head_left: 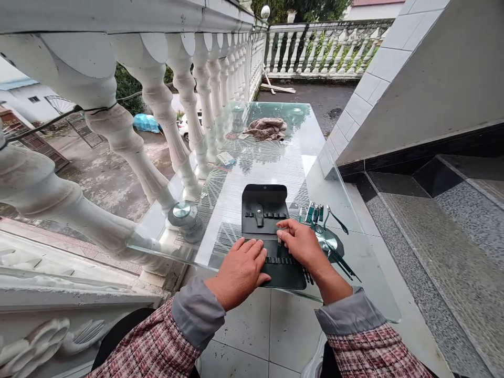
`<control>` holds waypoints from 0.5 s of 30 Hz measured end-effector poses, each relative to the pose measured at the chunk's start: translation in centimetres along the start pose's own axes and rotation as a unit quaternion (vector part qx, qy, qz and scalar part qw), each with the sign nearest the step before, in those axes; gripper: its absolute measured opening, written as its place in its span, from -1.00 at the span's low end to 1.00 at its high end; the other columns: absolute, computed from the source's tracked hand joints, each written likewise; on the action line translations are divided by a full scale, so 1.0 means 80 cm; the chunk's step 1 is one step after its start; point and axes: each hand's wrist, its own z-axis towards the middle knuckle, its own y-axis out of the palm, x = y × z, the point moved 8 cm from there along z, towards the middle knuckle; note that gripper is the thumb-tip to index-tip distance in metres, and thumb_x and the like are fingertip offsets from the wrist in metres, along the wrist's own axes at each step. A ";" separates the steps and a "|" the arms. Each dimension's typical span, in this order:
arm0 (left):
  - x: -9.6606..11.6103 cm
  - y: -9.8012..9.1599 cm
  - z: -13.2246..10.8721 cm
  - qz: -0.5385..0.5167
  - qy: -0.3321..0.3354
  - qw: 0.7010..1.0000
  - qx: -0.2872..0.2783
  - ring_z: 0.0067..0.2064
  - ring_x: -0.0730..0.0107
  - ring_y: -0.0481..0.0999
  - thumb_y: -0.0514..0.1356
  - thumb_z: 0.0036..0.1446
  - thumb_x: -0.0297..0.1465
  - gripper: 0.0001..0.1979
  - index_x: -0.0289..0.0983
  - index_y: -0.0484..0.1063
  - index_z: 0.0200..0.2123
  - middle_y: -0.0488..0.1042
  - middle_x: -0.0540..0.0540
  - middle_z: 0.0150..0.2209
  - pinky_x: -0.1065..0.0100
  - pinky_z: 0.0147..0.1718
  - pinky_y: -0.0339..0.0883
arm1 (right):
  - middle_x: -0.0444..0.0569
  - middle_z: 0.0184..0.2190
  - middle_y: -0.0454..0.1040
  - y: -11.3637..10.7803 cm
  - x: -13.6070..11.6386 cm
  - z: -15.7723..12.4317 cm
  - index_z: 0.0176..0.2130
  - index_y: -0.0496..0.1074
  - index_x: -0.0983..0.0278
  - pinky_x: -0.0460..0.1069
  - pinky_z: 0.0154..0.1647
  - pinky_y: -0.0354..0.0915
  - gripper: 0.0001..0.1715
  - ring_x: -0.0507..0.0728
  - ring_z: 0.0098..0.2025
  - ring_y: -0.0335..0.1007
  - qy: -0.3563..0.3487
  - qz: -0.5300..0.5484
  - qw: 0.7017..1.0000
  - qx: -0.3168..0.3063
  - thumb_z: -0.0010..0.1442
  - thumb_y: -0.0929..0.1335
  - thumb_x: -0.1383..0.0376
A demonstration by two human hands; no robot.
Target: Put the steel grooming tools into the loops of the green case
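A black manicure case lies unfolded on the glass table, with elastic loops across both panels and a snap strap on the upper one. My left hand rests with fingers spread on the lower left of the case, pressing it down. Over the right side of the case, my right hand pinches a slim metal tool, whose exact kind is mostly hidden by the fingers. Right of the case lie several nail clippers, a plier-like nipper and thin dark tools.
The glass table stands on round-topped legs. A crumpled brown cloth and a small card lie farther back. White balusters line the left side; stone steps rise at right.
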 end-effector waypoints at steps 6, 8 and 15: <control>-0.001 0.001 0.000 -0.001 -0.005 1.000 -0.002 0.10 0.11 0.33 0.22 0.09 -0.14 -0.49 -0.35 0.32 0.02 0.35 -0.23 0.09 0.07 0.11 0.11 | -0.13 -0.53 0.44 0.003 -0.009 -0.003 -0.28 0.44 0.23 -0.03 -0.43 0.21 -0.72 0.06 -0.48 0.32 -0.021 0.005 1.000 -0.010 -0.02 0.28 0.21; -0.002 0.002 0.000 0.000 -0.009 1.000 -0.003 0.10 0.12 0.33 0.22 0.08 -0.13 -0.47 -0.34 0.32 0.02 0.36 -0.23 0.08 0.08 0.12 0.10 | -0.11 -0.50 0.45 0.000 -0.013 -0.004 -0.25 0.43 0.24 -0.04 -0.45 0.21 -0.70 0.06 -0.48 0.32 -0.023 0.016 1.000 0.005 0.00 0.27 0.20; -0.017 0.003 -0.001 0.005 -0.053 0.999 -0.009 0.18 0.01 0.21 0.18 -0.01 0.05 -0.27 -0.43 0.30 0.04 0.30 -0.32 0.12 0.03 0.16 0.03 | -0.11 -0.53 0.41 -0.002 -0.020 -0.013 -0.25 0.37 0.28 -0.08 -0.62 0.20 -0.65 0.02 -0.57 0.26 0.009 0.153 0.987 0.039 -0.03 0.31 0.13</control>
